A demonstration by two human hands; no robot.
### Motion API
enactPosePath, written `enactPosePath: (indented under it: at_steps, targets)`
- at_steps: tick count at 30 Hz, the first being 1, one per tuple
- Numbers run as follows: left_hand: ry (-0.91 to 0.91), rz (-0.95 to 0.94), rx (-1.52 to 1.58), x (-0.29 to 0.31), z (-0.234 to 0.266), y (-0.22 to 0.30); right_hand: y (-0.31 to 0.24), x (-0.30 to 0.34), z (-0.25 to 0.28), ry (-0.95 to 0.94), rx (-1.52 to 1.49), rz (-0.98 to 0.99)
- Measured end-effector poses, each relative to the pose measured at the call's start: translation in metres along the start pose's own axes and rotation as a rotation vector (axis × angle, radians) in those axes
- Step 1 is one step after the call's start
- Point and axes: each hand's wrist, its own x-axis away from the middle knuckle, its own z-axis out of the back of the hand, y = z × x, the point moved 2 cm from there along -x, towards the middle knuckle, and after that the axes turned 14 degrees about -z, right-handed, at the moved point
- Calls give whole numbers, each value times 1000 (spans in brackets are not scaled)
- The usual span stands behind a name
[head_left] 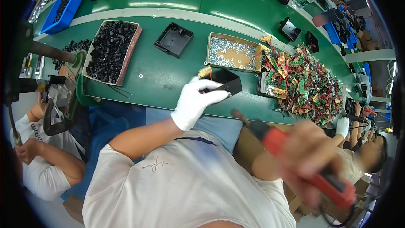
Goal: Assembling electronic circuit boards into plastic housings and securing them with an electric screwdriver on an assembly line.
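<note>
My left hand [192, 101], in a white glove, grips a black plastic case [228, 83] over the bench's front edge. A small board with a tan part [205, 72] and a red wire shows at the case's open side. My right hand [310, 150], bare and smeared by motion, is wrapped round a red electric screwdriver [275, 140] with a dark front end. Its tip points toward the case but stays apart from it. Beyond the case lies a shallow cardboard box of metal washers [228, 48]. Another open black case [174, 39] rests farther back.
A heap of green circuit boards with red wires [301, 86] covers the bench's right side. On the left stand a box of black caps [110, 50], a blue bin [69, 2] and a metal clamp press [59, 101]. Co-workers sit on both sides.
</note>
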Motion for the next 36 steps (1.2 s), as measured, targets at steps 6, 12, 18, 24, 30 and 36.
enactPosePath:
  at_steps: [6, 12, 18, 24, 30, 36]
  targets:
    - [191, -557, -364, -12, 17, 40, 36, 44, 64, 477, -406, -250]
    - [36, -743, -511, -44, 30, 45, 80, 115, 76, 850, -15, -440]
    - [5, -643, -830, -212, 77, -16, 91, 130, 56, 921, -55, -493]
    - [-206, -124, -1388, -315, 111, -72, 77, 141, 56, 916, 3, -563]
    - [-588, -253, -965, -339, -59, -19, 91, 154, 44, 977, 197, -570]
    - [-464, 74, -967, -369, -147, -103, 90, 143, 27, 1215, 336, -380]
